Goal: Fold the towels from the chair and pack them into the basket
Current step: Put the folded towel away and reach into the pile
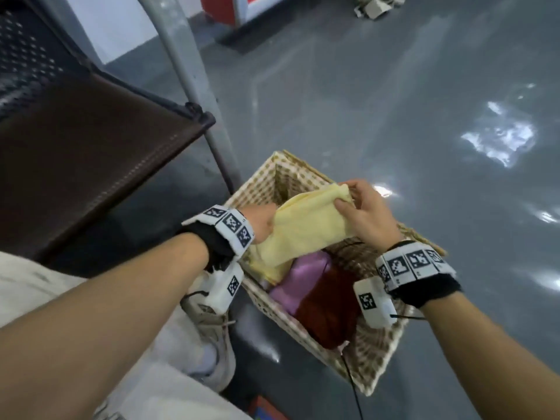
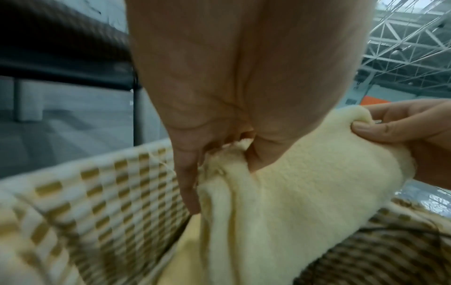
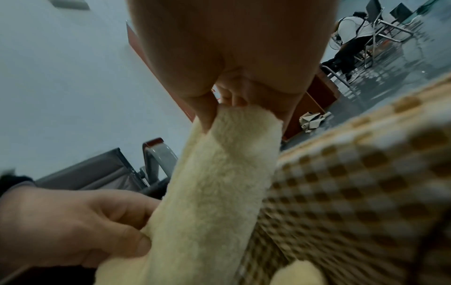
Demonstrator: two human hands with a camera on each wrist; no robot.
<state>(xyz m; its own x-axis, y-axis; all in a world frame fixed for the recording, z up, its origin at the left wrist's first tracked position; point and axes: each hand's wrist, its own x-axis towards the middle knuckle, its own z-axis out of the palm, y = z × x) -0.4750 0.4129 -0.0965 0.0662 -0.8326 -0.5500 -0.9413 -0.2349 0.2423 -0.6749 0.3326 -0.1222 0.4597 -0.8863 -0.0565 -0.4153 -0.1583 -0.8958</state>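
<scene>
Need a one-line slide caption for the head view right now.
Both hands, left hand and right hand, hold a folded yellow towel over the woven basket.

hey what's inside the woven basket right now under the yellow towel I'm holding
In the basket, below the held yellow towel, lie a pink towel, a dark red towel and another yellow cloth by the left wall. The held towel, both wrist cameras and a cable hide the rest.

No readable text, brand or number anywhere. Only black-and-white square code markers on the wristbands (image 1: 233,224) and their white boxes.
</scene>
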